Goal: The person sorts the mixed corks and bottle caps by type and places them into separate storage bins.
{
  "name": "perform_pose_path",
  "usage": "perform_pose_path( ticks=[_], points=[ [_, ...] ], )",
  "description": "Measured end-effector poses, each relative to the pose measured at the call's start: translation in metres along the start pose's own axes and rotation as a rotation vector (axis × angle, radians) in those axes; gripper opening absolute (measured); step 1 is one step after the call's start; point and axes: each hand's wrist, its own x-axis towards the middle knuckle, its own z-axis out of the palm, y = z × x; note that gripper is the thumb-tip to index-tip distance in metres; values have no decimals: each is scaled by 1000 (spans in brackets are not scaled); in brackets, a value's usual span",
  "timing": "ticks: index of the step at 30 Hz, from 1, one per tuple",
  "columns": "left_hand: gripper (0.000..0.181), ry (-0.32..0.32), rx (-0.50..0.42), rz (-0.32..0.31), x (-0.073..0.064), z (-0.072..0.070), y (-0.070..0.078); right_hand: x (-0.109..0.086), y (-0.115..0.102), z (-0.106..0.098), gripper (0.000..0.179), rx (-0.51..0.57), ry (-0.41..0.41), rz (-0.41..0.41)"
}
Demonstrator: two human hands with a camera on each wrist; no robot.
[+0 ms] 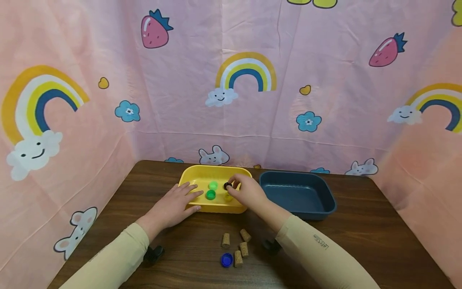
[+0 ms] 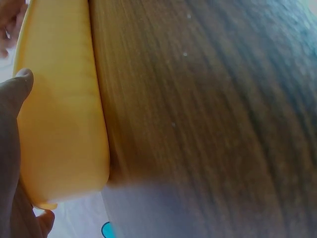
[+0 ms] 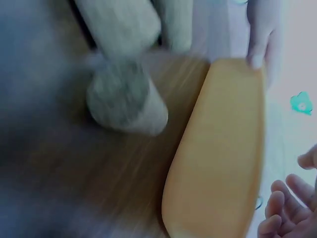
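Observation:
My left hand (image 1: 177, 202) rests on the near left corner of a yellow plastic tub (image 1: 216, 209), fingers spread over its rim. In the left wrist view its thumb (image 2: 22, 87) lies along the tub's near edge. My right hand (image 1: 249, 192) reaches over the tub's right side, fingertips beside a small black cap (image 1: 227, 186). The right wrist view shows loosely bent right fingers (image 3: 285, 203) standing apart, nothing visible between them. Inside the tub lie a light green cap (image 1: 213, 185), a darker green cap (image 1: 211, 195) and a yellow cap (image 1: 228, 197), partly hidden by the right hand.
To the right stands a dark blue tub (image 1: 306, 210). On the wood table (image 1: 180, 257) in front lie a blue cap (image 1: 226, 260) and several corks (image 1: 225, 240). A patterned cloth (image 1: 245, 120) hangs behind and at both sides.

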Motion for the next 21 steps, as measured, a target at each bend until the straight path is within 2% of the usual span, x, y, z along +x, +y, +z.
perform_pose_path(
  ticks=[4, 10, 16, 21],
  points=[
    [61, 3, -3, 3, 0, 1, 0, -24, 6, -8, 11, 145, 6, 13],
    [62, 13, -6, 8, -1, 0, 0, -61, 19, -18, 7, 249, -27, 12],
    [60, 15, -12, 13, -1, -2, 1, -96, 36, -27, 8, 261, -68, 2],
    [61, 8, -9, 5, 0, -2, 1, -115, 46, -32, 12, 245, -102, 16]
  ],
)
